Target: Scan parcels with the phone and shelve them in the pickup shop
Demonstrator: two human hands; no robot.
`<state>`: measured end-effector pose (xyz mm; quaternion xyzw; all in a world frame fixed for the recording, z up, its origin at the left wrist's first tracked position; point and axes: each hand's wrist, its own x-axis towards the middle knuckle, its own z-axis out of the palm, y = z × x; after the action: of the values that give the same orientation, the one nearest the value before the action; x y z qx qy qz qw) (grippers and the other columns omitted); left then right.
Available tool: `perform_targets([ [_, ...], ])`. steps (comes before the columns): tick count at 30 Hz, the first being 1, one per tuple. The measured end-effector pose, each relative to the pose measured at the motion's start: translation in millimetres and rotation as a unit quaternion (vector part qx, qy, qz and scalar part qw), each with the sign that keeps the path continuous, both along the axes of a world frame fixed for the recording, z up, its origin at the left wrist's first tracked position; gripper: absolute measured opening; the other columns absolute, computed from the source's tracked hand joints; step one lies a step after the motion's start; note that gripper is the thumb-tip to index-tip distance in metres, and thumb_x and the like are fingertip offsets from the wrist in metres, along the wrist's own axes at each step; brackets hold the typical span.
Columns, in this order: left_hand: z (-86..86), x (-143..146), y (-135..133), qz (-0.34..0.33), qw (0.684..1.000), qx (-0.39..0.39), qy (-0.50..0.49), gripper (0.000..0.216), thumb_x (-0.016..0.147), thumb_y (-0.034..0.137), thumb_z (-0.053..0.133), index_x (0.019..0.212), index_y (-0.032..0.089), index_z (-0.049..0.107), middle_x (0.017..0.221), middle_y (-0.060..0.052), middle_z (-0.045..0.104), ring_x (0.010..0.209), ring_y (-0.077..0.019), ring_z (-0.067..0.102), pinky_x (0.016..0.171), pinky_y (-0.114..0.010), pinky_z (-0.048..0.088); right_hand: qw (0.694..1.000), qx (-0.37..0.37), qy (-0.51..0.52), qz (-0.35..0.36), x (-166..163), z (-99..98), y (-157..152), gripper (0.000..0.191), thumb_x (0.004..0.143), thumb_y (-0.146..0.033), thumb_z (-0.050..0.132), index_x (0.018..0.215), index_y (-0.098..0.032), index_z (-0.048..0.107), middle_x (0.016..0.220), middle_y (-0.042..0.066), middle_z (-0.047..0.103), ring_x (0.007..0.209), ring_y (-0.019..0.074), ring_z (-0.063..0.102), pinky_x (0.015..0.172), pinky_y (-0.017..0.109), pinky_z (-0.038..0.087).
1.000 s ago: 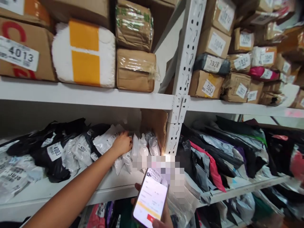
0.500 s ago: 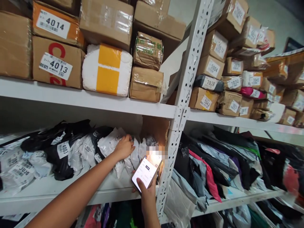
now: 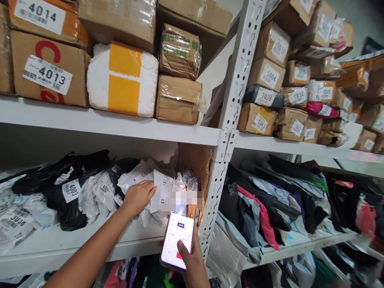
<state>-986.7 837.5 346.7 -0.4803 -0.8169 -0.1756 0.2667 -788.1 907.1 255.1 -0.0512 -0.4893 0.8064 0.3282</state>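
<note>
My left hand point(image 3: 138, 199) reaches onto the middle shelf, its fingers closed at the edge of a white plastic mailer bag point(image 3: 161, 190) whose printed label faces me. More pale mailer bags point(image 3: 139, 172) lie behind and under that hand. In my right hand point(image 3: 192, 256) is a smartphone point(image 3: 177, 242), held upright in front of the shelf edge. My thumb lies over its lit screen, which shows a white page with a red button. Light falls on the parcels behind the phone, and part of that area is blurred.
A perforated white post point(image 3: 223, 148) divides the racking. Above are boxes such as 4013 point(image 3: 49, 72) and a white parcel with yellow tape point(image 3: 123, 80). Black bag 4003 point(image 3: 70, 196) lies left, a cardboard panel point(image 3: 195, 164) right. Dark and coloured bags point(image 3: 270, 208) fill the right bay.
My left hand has moved left and slightly down, and the white mailer's label now shows. The phone has come lower and left, and a red button appears on its screen. The view has shifted.
</note>
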Motion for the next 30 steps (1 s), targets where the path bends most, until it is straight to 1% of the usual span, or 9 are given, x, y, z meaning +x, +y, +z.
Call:
perform_targets([
  [2,-2.0,-2,-2,0.01,1.0,-0.006,0.018,0.036,0.095,0.031,0.029,0.087,0.015,0.061,0.091,-0.008,0.068,0.092,-0.0236,0.063,0.078,-0.035,0.046,0.998,-0.045,0.015,0.037,7,6.5,-3,0.122,0.063,-0.048,0.082,0.141,-0.021,-0.009,0.09,0.01,0.07,0.058,0.0206,0.066,0.039,0.023,0.05],
  [4,-4.1,-3,-2,0.02,0.999,-0.008,0.03,0.035,0.095,0.03,0.029,0.083,0.015,0.059,0.087,-0.008,0.067,0.088,-0.0241,0.063,0.076,-0.035,0.046,0.995,-0.065,0.031,0.075,10,15.7,-4,0.121,0.064,-0.049,0.082,0.141,-0.02,-0.007,0.09,0.011,0.07,0.064,0.023,0.068,0.039,0.024,0.051],
  [8,-10.6,-6,-3,0.018,0.999,0.032,0.023,0.032,0.092,0.028,0.03,0.075,0.018,0.055,0.081,-0.008,0.066,0.082,-0.0245,0.064,0.071,-0.034,0.046,0.991,-0.027,0.052,0.124,4,36.5,-3,0.098,0.077,-0.055,0.068,0.141,-0.02,0.003,0.097,0.014,0.068,0.081,0.0284,0.069,0.04,0.024,0.052],
  [11,-15.2,-8,-5,0.003,0.997,0.071,0.007,0.031,0.09,0.027,0.028,0.07,0.02,0.052,0.077,-0.008,0.066,0.079,-0.0242,0.064,0.069,-0.034,0.046,0.989,0.016,0.057,0.137,-4,49.7,-5,0.074,0.085,-0.059,0.054,0.137,-0.021,0.019,0.102,0.015,0.067,0.076,0.0263,0.07,0.039,0.021,0.05],
  [14,-18.2,-8,-7,-0.02,0.995,0.092,-0.016,0.029,0.088,0.027,0.03,0.072,0.02,0.053,0.079,-0.008,0.066,0.079,-0.0232,0.063,0.069,-0.033,0.046,0.988,0.035,0.072,0.135,-12,57.1,-9,0.056,0.089,-0.06,0.044,0.129,-0.022,0.036,0.093,0.011,0.067,0.069,0.0252,0.069,0.036,0.023,0.048],
  [18,-23.2,-13,-7,-0.059,0.991,0.123,-0.008,0.023,0.085,0.028,0.037,0.076,0.02,0.057,0.078,-0.007,0.066,0.079,-0.0223,0.062,0.073,-0.033,0.047,0.986,0.029,0.053,0.154,-17,57.7,-11,0.058,0.088,-0.064,0.039,0.129,-0.024,0.038,0.084,0.009,0.066,0.068,0.0277,0.068,0.034,0.025,0.047],
  [21,-27.8,-18,-5,-0.072,0.987,0.141,0.003,0.024,0.086,0.027,0.036,0.076,0.021,0.057,0.076,-0.006,0.065,0.078,-0.0223,0.062,0.073,-0.034,0.048,0.987,0.024,0.054,0.147,-18,55.7,-10,0.061,0.086,-0.065,0.042,0.131,-0.023,0.038,0.088,0.01,0.065,0.067,0.0265,0.067,0.034,0.027,0.049],
  [24,-30.6,-22,-4,-0.076,0.985,0.153,0.003,0.025,0.086,0.027,0.036,0.074,0.021,0.057,0.077,-0.006,0.065,0.078,-0.0225,0.062,0.073,-0.034,0.048,0.984,-0.002,0.067,0.166,-17,55.6,-11,0.059,0.087,-0.063,0.043,0.132,-0.025,0.036,0.092,0.01,0.064,0.068,0.0246,0.068,0.033,0.024,0.048],
  [30,-27.5,-19,-5,-0.074,0.987,0.14,-0.007,0.026,0.086,0.028,0.034,0.07,0.021,0.054,0.075,-0.007,0.064,0.078,-0.0231,0.062,0.073,-0.035,0.048,0.985,-0.001,0.074,0.158,-17,57.0,-11,0.058,0.087,-0.061,0.046,0.132,-0.026,0.036,0.1,0.011,0.063,0.07,0.0247,0.069,0.032,0.022,0.048],
])
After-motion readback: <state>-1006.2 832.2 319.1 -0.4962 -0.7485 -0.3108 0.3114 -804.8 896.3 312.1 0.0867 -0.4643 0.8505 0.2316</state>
